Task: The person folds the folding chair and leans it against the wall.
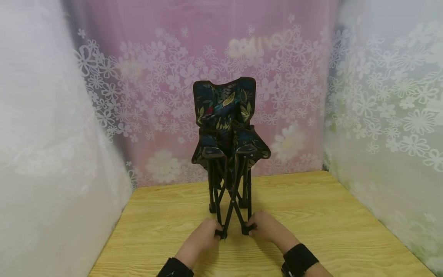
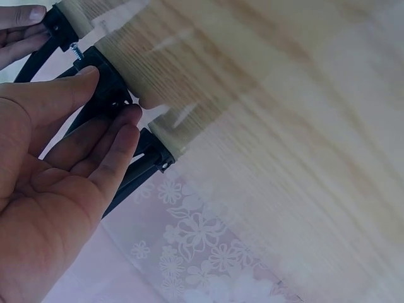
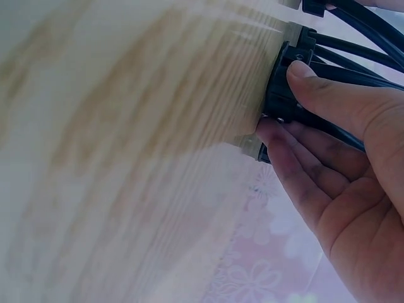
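Observation:
A small folding chair (image 1: 223, 109) stands upright and partly folded on the wooden table. Its dark blue fabric carries a leaf print, and its black legs cross in an X. At the near left foot (image 2: 106, 81), my left hand (image 1: 205, 234) pinches the black plastic between thumb and fingers. My right hand (image 1: 269, 227) grips the near right foot (image 3: 281, 88) the same way, thumb on top in the right wrist view. A small metal screw (image 2: 76, 50) sticks out beside the foot in my left hand. The two front feet are a short gap apart.
The chair's rear feet (image 1: 212, 208) rest farther back on the light wood-grain table (image 1: 166, 215). A pink flowered curtain (image 1: 155, 115) hangs behind, and pale sheets (image 1: 391, 115) close off both sides. Black bands (image 1: 300, 257) wrap both wrists.

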